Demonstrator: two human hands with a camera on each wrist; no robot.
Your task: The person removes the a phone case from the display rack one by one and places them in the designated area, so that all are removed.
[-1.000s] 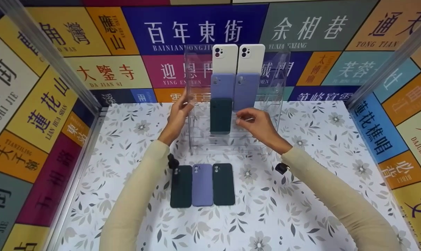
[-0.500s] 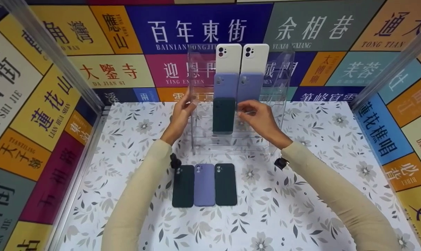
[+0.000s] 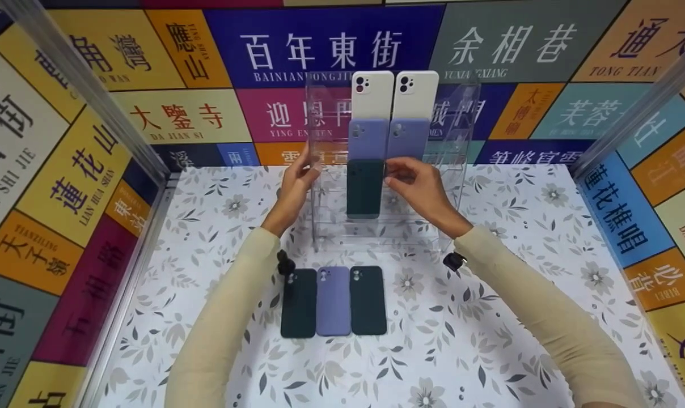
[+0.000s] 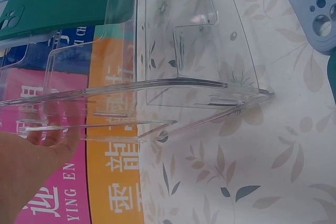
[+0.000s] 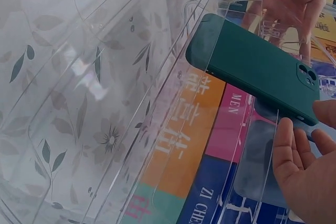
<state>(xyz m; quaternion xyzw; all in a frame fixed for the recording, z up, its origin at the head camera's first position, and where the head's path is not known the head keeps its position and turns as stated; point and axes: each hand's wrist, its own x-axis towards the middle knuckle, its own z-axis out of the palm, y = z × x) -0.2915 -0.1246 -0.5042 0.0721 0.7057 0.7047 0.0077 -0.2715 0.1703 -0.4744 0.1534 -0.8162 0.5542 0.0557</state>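
My left hand (image 3: 294, 190) grips the left side panel of a clear display stand (image 3: 334, 232), fingers round its edge. In the stand's lowest filled tier leans a dark green phone case (image 3: 363, 190). My right hand (image 3: 425, 187) is at that case's upper right edge, its fingers loosely bent. In the right wrist view the fingertips (image 5: 285, 129) touch or nearly touch the green case's (image 5: 257, 66) side near the camera holes. Behind it stand a left purple case (image 3: 368, 141) and a right purple case (image 3: 406, 144), with a left white case (image 3: 372, 102) and a right white case (image 3: 416, 102) above.
On the patterned tabletop (image 3: 444, 351), in front of the stand, lie a left dark green case (image 3: 299, 309), a purple case (image 3: 333, 303) and a right dark green case (image 3: 368, 300) in a row. Printed sign walls (image 3: 331, 45) close off the back and sides.
My right hand has risen slightly along the right edge of the dark green phone case. The left hand keeps its grip on the stand, and the cases look unmoved.
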